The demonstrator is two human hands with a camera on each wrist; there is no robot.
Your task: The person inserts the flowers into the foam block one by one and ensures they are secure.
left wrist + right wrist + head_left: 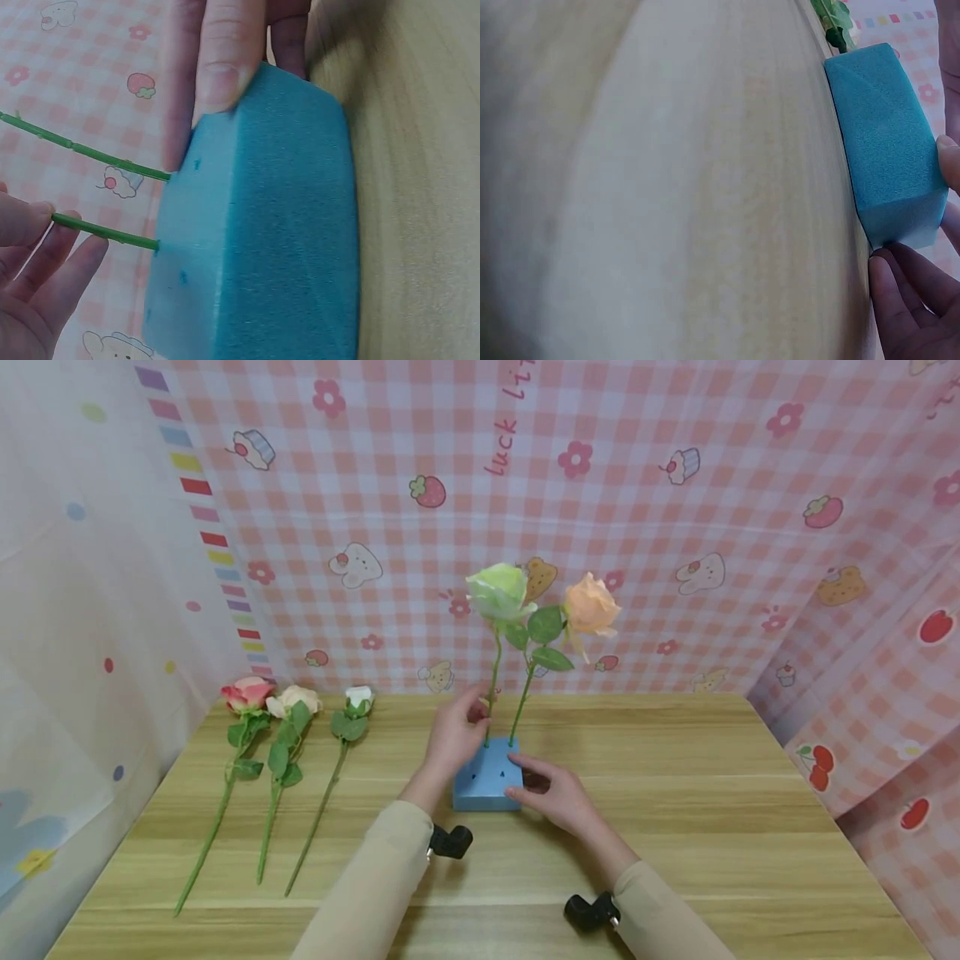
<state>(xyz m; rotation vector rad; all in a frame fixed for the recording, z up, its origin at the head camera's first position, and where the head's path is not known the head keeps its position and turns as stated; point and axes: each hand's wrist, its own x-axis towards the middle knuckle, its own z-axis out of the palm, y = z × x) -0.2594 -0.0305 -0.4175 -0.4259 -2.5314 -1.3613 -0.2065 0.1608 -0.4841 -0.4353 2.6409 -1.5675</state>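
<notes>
A blue foam block (487, 787) lies on the wooden table with small holes in its top. Two artificial roses stand upright in it: a pale green rose (498, 593) at left and a peach rose (591, 606) at right. My left hand (455, 732) pinches the green rose's stem (112, 232) low down, just above the foam. At the block's right side, my right hand (558, 795) grips its edge, thumb and fingers on its faces. The left wrist view shows the stem's lower end meeting the foam; how deep it sits is hidden.
Three more artificial roses lie on the table (675, 827) at left: a pink one (247, 694), a cream one (295, 701) and a small white one (359, 697). Behind the table hangs a pink checked curtain (420, 552). Each wrist wears a black camera mount.
</notes>
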